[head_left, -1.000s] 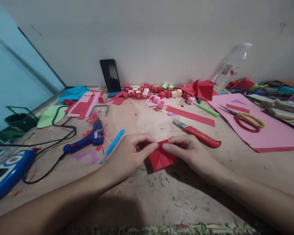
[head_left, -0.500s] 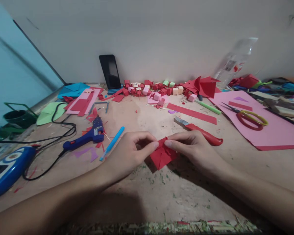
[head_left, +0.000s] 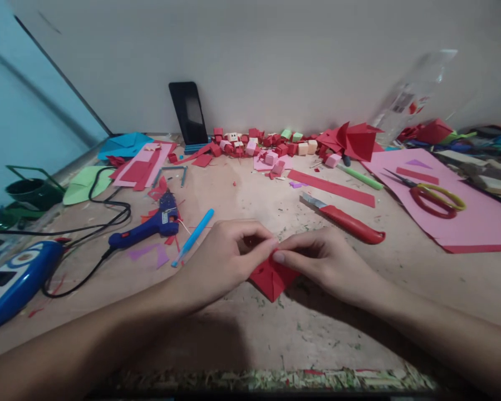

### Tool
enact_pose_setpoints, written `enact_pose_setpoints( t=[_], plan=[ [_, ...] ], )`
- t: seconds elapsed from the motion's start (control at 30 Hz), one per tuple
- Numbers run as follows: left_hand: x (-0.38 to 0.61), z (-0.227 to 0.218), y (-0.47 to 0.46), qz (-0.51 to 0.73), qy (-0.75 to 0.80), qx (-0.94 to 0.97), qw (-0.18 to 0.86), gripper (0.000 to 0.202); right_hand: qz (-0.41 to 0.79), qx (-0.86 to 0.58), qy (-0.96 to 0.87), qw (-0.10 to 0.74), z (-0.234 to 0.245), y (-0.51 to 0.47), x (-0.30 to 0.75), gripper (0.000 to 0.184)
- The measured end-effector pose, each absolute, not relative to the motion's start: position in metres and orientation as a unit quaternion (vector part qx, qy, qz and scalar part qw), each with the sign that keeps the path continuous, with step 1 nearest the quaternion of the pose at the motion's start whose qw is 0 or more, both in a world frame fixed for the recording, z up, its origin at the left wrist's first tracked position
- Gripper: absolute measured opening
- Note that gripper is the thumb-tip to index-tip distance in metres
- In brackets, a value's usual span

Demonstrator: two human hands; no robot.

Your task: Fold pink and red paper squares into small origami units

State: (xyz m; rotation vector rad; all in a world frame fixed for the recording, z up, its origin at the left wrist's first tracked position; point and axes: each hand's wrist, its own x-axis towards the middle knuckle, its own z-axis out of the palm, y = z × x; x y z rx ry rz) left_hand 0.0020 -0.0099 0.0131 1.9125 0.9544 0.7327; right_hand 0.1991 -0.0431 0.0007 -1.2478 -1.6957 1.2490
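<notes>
A small folded piece of red paper (head_left: 271, 279) lies on the worktable (head_left: 250, 200) right in front of me. My left hand (head_left: 225, 259) pinches its upper left edge with thumb and forefinger. My right hand (head_left: 323, 259) pinches the same top corner from the right, fingertips almost touching those of the left. Both hands are closed on the paper, whose lower point shows below the fingers.
A blue glue gun (head_left: 148, 227) with black cord and a light blue tool (head_left: 193, 236) lie to the left. A red-handled cutter (head_left: 345, 219) and a red paper strip (head_left: 330, 188) lie beyond my right hand. Scissors (head_left: 432, 196) rest on pink paper (head_left: 455, 214). Small paper cubes (head_left: 267, 149) and a phone (head_left: 187, 114) line the wall.
Both hands have drawn closer together over the red paper, folding its top corner down. The paper has shifted slightly toward me, and less of it shows.
</notes>
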Motion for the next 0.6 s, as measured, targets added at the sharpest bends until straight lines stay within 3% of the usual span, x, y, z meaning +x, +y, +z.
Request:
enact_pose_setpoints(
  t=[0.2, 0.6],
  plan=[
    [0.0003, 0.0101, -0.0064, 0.299, 0.395, 0.751, 0.436, 0.019, 0.534, -0.497, -0.603, 0.323, 0.0032, -0.0380, 0.2039, 0.024],
    [-0.0004, 0.0063, -0.0034, 0.271, 0.408, 0.735, 0.468, 0.022, 0.507, -0.494, -0.624, 0.332, 0.0000, -0.0378, 0.2026, 0.024]
  ],
)
